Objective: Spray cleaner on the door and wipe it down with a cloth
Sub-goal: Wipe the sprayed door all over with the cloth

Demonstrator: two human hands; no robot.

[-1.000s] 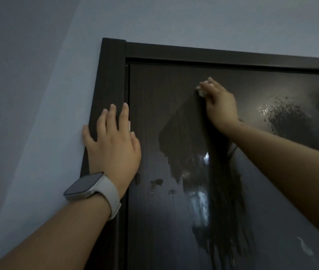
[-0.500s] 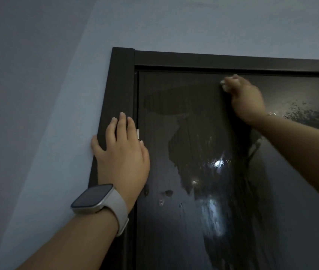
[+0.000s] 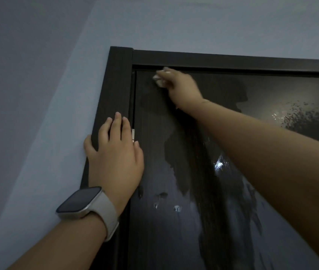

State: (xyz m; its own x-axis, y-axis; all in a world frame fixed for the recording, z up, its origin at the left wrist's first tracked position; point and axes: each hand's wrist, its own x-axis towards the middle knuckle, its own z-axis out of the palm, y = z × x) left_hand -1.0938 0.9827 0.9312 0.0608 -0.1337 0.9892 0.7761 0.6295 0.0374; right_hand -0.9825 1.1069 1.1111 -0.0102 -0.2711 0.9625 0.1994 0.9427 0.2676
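My right hand point(image 3: 182, 88) grips the cloth point(image 3: 159, 79) against the door's point(image 3: 174, 230) top left corner. My left hand point(image 3: 115, 158) lies flat, fingers straight, on the frame point(image 3: 113, 84).

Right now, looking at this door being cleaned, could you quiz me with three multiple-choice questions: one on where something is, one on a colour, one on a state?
1. Where is the cloth?
A. near the door's top left corner
B. down by the watch
C. on the wall

2. What colour is the watch strap?
A. black
B. red
C. pale, off-white

3. What is the left hand doing?
A. gripping a spray bottle
B. resting flat, fingers straight, on the door frame
C. making a fist

Answers: 1 A, the right hand holds it just under the top frame. 2 C, it shows light on the wrist. 3 B, the palm lies across the frame's edge, holding nothing.
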